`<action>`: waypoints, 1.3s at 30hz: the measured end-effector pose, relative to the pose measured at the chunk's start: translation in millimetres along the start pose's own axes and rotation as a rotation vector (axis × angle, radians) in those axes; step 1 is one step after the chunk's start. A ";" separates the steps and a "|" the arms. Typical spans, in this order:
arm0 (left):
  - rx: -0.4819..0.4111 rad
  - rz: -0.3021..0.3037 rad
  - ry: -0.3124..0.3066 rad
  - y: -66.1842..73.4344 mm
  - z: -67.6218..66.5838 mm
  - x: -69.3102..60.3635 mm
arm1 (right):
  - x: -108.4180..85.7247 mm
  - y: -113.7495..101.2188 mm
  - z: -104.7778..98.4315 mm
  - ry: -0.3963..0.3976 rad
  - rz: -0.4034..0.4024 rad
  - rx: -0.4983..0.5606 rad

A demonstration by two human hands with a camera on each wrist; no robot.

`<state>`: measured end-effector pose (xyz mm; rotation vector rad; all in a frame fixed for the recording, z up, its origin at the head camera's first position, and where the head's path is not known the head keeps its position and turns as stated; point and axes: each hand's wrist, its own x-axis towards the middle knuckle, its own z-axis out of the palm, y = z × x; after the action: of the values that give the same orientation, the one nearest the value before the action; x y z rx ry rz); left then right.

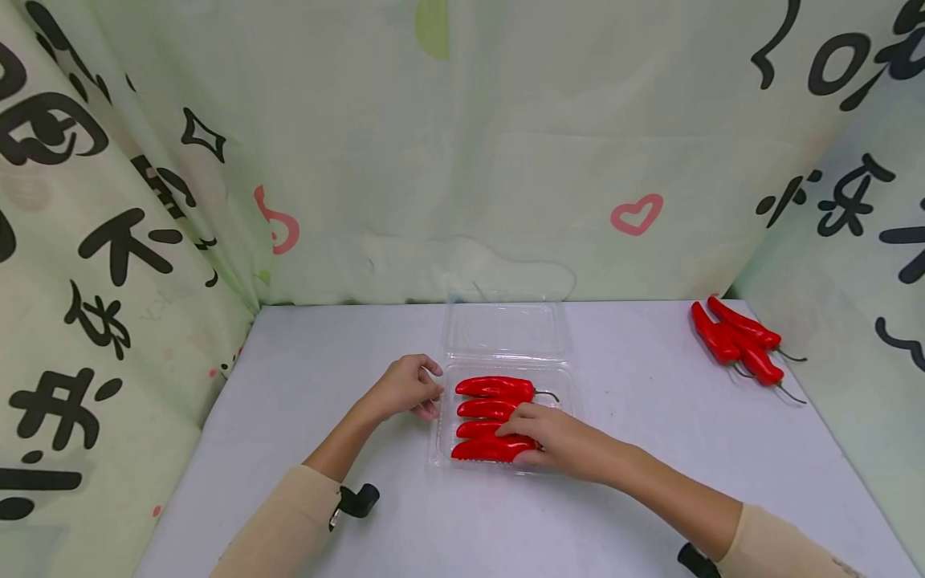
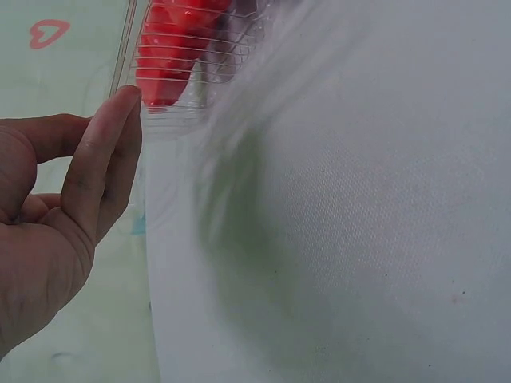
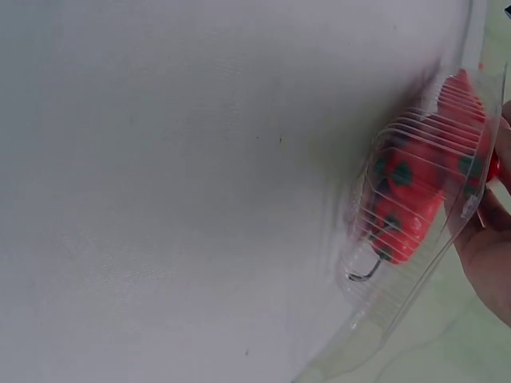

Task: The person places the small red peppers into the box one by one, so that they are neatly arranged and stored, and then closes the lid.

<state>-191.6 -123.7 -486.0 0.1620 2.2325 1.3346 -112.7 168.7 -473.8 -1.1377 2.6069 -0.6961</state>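
Note:
A clear plastic clamshell box (image 1: 442,461) lies on the white table with its lid (image 1: 506,331) folded back. Several red chili peppers (image 1: 495,388) lie side by side in its base, stems to the right. My right hand (image 1: 556,437) reaches in from the right and grips the nearest red chili pepper (image 1: 480,449), thumb on the near side and fingers over the top. At the box's left edge, my left hand (image 1: 408,389) rests its fingertips against the rim, fingers loosely bent. In the left wrist view, a fingertip of the left hand (image 2: 88,175) meets the box wall (image 2: 172,120).
Three more red chili peppers (image 1: 747,345) are piled at the table's back right corner. Printed curtains (image 1: 506,160) hang behind and on both sides of the white table (image 1: 347,337).

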 end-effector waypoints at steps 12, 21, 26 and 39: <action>-0.002 0.002 -0.004 0.4 0.0 0.1 | 0.8 -2.8 7.8 0.034 0.032 0.014; -0.009 -0.001 -0.005 1.6 -0.4 -0.9 | 1.3 -1.9 9.2 0.051 0.022 -0.002; -0.008 0.000 -0.003 1.9 -0.6 -1.0 | 2.2 -1.7 8.7 0.045 0.028 0.003; -0.007 -0.003 0.000 1.6 0.6 -0.9 | -0.6 -0.9 11.0 0.058 0.030 -0.003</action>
<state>-190.8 -122.8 -484.6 0.1561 2.2274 1.3403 -107.7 164.9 -482.9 -1.0929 2.6681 -0.7299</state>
